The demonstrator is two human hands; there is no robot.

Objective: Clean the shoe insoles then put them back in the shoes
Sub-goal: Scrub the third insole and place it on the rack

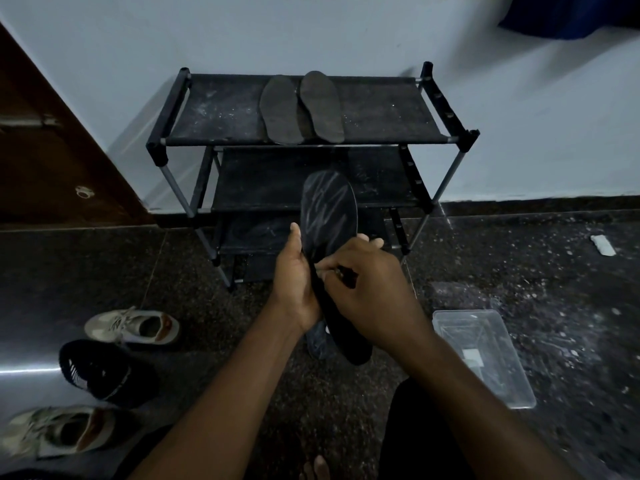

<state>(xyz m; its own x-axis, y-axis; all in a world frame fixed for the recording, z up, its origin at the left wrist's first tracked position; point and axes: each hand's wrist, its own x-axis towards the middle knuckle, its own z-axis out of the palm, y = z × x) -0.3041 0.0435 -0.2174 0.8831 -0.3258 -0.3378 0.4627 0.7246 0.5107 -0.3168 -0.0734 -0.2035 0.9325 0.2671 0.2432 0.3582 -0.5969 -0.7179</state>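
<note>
Cleaning step, before the black fabric shoe rack: left grip holds a dark flat foam insole, right grip pinches a small dark object against it; steady strokes probably come next.

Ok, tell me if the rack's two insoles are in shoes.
Out. Both insoles lie bare, side by side, on the rack's top shelf.

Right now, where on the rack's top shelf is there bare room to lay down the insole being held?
The top shelf is bare left of the two insoles, up to the left rail, and right of them, up to the right rail. Its middle is crowded. The held insole likely fits either side.
</note>
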